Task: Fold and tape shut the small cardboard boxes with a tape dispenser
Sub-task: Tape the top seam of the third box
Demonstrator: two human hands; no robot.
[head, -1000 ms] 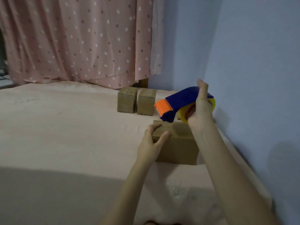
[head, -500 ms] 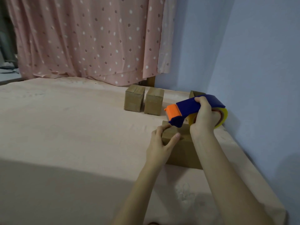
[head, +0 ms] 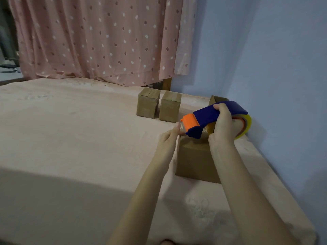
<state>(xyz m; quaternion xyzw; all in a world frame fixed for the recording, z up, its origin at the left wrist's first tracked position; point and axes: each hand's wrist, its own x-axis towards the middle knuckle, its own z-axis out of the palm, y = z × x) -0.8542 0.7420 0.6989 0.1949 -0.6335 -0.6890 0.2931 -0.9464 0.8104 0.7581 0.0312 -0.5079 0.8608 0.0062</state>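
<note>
A small cardboard box (head: 193, 159) sits on the pink bed surface (head: 79, 138) in front of me. My right hand (head: 223, 126) grips the blue and orange tape dispenser (head: 203, 121) with its yellowish tape roll, and holds the orange nose down at the box's far top edge. My left hand (head: 168, 140) rests with straight fingers along the box's left side, fingertips near the dispenser's nose. Two taped boxes (head: 148, 105) (head: 170, 109) stand side by side further back. Another box (head: 217, 100) peeks out behind the dispenser.
A pink dotted curtain (head: 106, 41) hangs at the back. A blue wall (head: 283, 85) runs close along the right, next to the bed's edge. A wooden post (head: 167, 85) stands in the corner.
My left hand has let go of the box's top corner and now lies flat along its left side. The dispenser has come down and its nose now meets the box top.
</note>
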